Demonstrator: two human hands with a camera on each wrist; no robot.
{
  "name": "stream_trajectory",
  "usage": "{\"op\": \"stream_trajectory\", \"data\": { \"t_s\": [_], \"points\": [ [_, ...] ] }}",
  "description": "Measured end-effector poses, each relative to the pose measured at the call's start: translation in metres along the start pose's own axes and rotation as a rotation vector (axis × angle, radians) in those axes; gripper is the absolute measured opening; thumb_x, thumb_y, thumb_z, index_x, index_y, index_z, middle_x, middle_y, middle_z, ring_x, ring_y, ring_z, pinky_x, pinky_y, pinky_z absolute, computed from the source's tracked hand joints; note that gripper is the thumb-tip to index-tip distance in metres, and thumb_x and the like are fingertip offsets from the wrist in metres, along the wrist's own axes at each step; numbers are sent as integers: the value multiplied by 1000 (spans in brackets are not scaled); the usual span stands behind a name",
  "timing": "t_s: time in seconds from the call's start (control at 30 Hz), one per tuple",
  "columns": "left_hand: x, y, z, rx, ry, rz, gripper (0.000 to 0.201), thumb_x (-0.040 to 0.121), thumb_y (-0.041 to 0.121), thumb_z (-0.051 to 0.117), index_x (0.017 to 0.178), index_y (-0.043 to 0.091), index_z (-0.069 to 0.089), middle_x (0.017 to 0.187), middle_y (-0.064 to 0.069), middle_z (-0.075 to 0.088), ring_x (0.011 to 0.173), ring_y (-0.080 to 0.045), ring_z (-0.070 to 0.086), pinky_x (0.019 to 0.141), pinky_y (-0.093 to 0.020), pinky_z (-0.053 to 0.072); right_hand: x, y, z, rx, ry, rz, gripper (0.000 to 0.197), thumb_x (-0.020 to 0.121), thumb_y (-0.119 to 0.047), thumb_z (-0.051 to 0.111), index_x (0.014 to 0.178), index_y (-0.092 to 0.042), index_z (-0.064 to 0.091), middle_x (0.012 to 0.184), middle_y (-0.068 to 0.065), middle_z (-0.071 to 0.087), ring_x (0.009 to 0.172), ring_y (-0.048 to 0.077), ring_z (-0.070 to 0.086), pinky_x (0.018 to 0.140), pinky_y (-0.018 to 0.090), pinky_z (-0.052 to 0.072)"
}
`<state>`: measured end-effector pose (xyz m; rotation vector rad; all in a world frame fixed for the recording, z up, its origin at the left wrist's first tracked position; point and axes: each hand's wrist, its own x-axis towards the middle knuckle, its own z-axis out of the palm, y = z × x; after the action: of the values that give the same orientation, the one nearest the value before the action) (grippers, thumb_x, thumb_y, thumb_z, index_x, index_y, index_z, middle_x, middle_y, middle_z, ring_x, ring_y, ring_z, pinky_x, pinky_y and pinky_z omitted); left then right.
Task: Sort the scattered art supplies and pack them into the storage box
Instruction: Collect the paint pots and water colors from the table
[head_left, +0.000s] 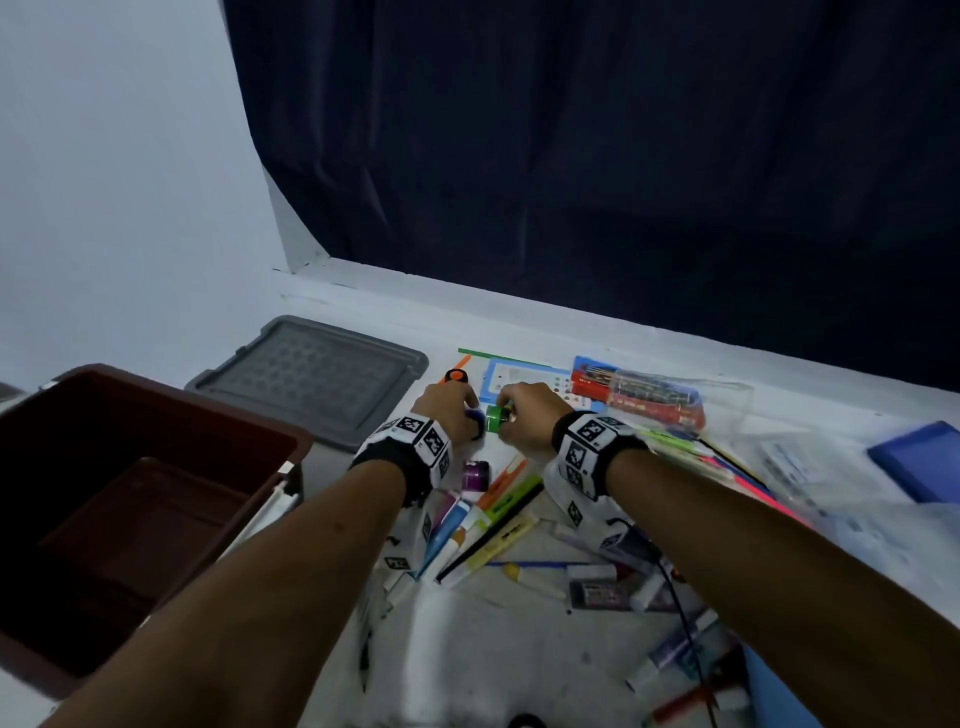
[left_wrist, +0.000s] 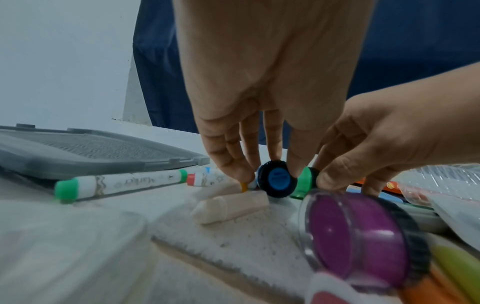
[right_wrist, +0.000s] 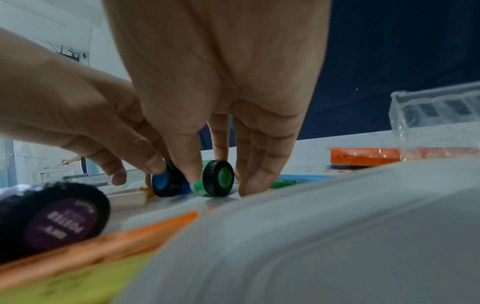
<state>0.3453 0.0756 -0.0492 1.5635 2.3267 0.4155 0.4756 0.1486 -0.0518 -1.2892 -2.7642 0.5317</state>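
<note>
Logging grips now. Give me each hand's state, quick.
Left hand: fingers pinch the blue paint jar lying on the table.
Right hand: fingers pinch the green paint jar beside it.

Dark navy curtain (head_left: 597, 156) hangs along far side, behind white ledge (head_left: 467, 306). Pale wall (head_left: 114, 171) far left. White table (head_left: 467, 639) below.
</note>
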Motion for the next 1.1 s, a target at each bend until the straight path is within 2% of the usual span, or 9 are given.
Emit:
{"op": "stream_trajectory", "data": {
  "t_s": [0.23,0.37,0.5,0.63,0.73,0.8,0.87,1.0,1.1],
  "points": [
    [5,5,2,28,-2,0,31,86,22,64,116,17,61,117,-11,62,103,-27,61,80,-30,49,10,3,3,42,-4,13,21,84,-16,66,104,-12,60,104,8,63,90,25,60,73,35,50],
    [-1,9,-2,1,-1,4,26,84,22,67,107,9,68,108,-12,67,97,-27,64,80,-33,54,1,3,-2,81,9,3,16,82,-16,66,97,-11,63,101,7,63,88,24,60,74,37,53],
    [-14,14,-9,-74,31,56,27,78,22,72,102,9,73,106,-9,67,94,-25,64,81,-34,55,-19,5,-14,123,86,-42,19,84,-17,68,101,-8,67,108,8,64,92,23,59,74,32,48],
    [-38,16,-20,-211,68,118,42,77,24,74,116,12,64,109,-7,65,96,-23,63,84,-34,53,-56,4,-25,161,155,-63,24,86,-20,68,107,-9,67,110,8,64,91,19,55,74,28,41],
    [-68,20,-29,-288,110,226,29,78,21,75,104,9,69,101,-7,68,92,-22,64,79,-30,52,-98,2,-33,172,184,-78,26,86,-20,68,109,-9,67,108,7,65,92,19,56,76,30,44],
    [-93,25,-32,-301,106,303,27,79,20,74,104,9,71,100,-3,68,90,-17,63,77,-26,49,-130,0,-37,161,197,-82,27,85,-20,69,109,-9,68,107,5,65,95,20,58,78,29,45],
    [-117,29,-28,-304,68,357,30,80,20,74,108,9,71,102,-1,67,90,-15,63,76,-20,45,-162,-2,-38,164,216,-69,28,85,-21,69,110,-10,68,108,4,65,95,20,59,81,31,48],
    [-164,36,-13,-277,-30,412,41,77,27,78,114,10,70,109,-3,69,95,-16,65,85,-29,52,-227,-2,-34,168,238,8,33,84,-24,70,114,-11,64,109,1,64,82,14,56,73,26,44],
    [-200,47,0,-275,-105,478,32,77,23,78,105,9,74,98,-3,72,86,-15,64,77,-29,53,-275,-2,-24,175,219,52,30,86,-24,70,111,-8,66,105,3,65,82,17,59,73,29,47]
  ]
}}
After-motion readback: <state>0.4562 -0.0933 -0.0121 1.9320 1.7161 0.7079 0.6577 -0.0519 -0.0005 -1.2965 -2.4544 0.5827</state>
